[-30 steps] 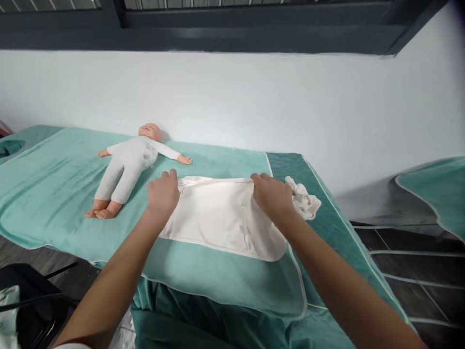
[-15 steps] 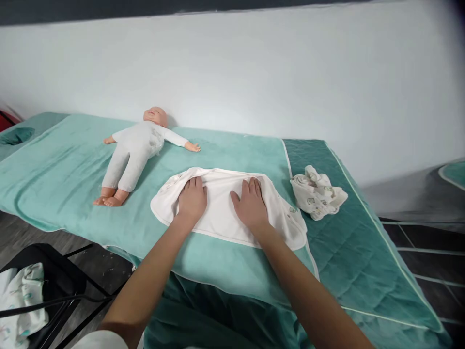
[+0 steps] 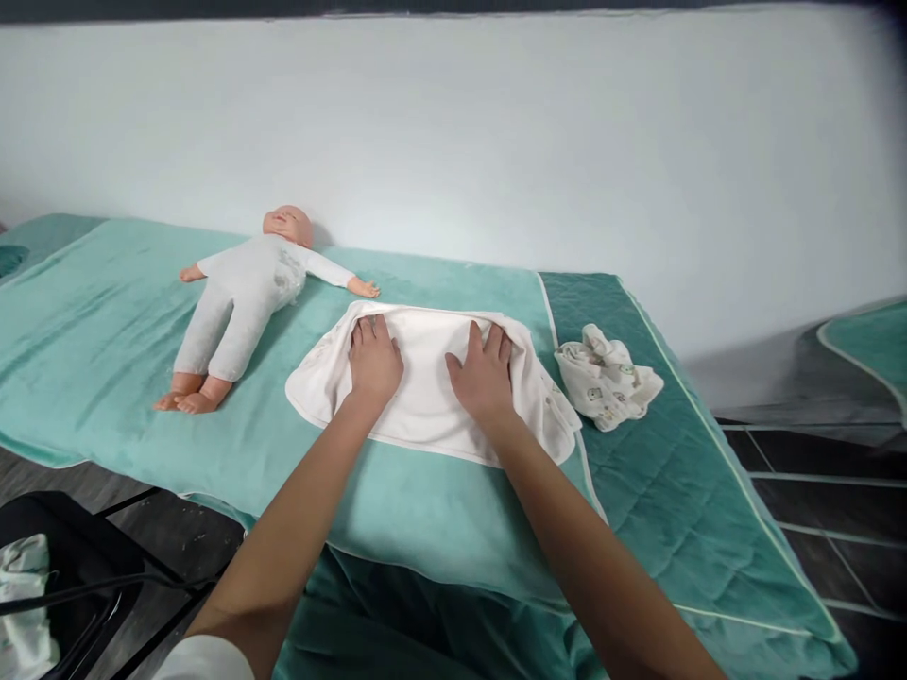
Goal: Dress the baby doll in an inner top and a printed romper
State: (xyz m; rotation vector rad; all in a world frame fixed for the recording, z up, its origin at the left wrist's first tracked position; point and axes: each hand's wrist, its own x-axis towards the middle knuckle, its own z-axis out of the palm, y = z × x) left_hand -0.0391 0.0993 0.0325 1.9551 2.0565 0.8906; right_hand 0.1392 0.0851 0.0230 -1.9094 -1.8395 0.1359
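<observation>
A white cloth with rounded corners lies spread on the green bed cover; small prints show along its right edge. My left hand rests flat on its left part, fingers stretched out towards the far edge. On the right part lies my right hand, palm down with the fingers apart. Neither hand grips the cloth. Just right of it sits a crumpled white printed cloth, not touched by my hands. A baby doll in a white suit lies on its back to the left, arms spread.
The light green cover overlies a darker quilted cover at the right. A white wall rises behind. A black chair with a patterned cloth stands at lower left. Another green-covered surface is at the right.
Both hands let go of the white cloth's far edge and came down flat onto it. The cloth went from held up to lying spread. The camera view tilted down.
</observation>
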